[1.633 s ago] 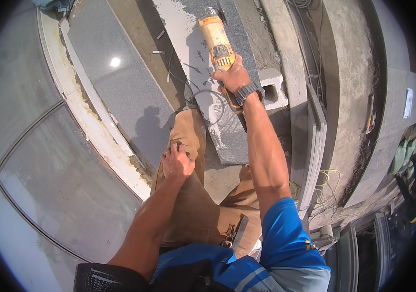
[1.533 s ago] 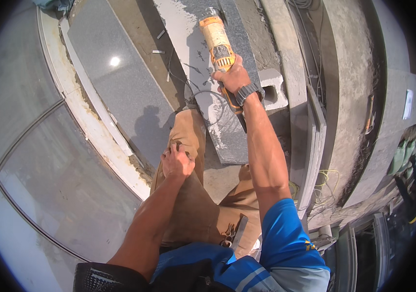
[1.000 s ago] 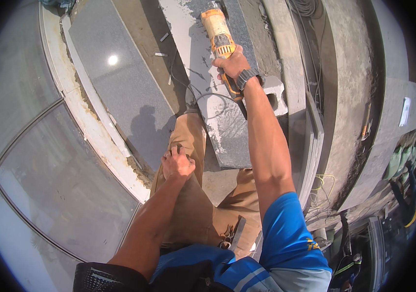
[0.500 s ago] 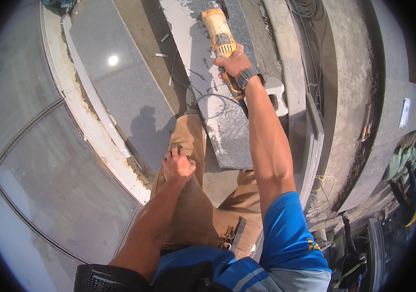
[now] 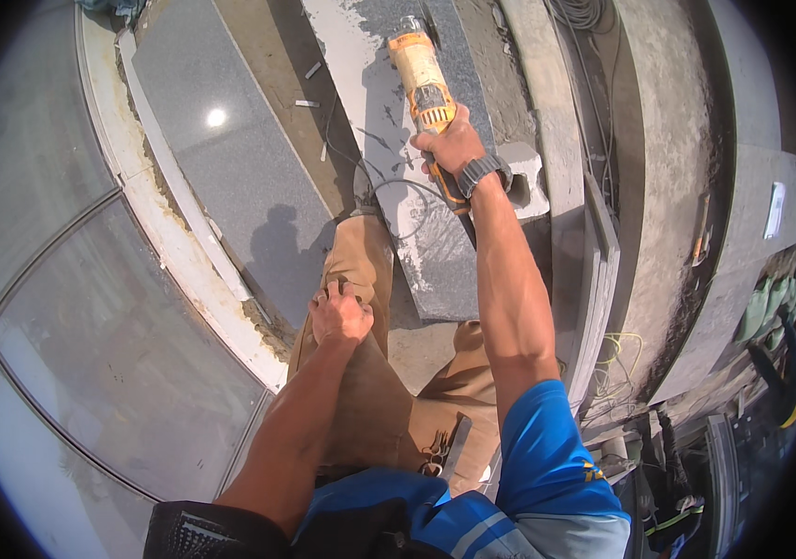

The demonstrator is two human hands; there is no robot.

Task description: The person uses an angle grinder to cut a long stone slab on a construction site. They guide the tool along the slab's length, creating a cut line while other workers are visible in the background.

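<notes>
My right hand (image 5: 451,142) is closed round the rear handle of a yellow, dust-covered angle grinder (image 5: 421,74). The grinder's head points away from me, over the far part of a grey stone slab (image 5: 445,270) partly coated in white dust. Its disc is hard to make out at the tool's far end. A dark cord (image 5: 414,182) trails in a loop over the slab. My left hand (image 5: 341,313) rests on the knee of my brown trousers (image 5: 365,252), its fingers curled against the cloth; I see nothing held in it.
Another grey slab (image 5: 216,121) lies to the left, beside large glass panes (image 5: 109,345). A pale hollow block (image 5: 527,177) stands right of the grinder. Farther right are upright slabs (image 5: 594,289), a concrete ledge (image 5: 664,140) and coiled cable (image 5: 584,14).
My right hand and the grinder have shifted very slightly to the right and toward me. The left hand stays on the knee.
</notes>
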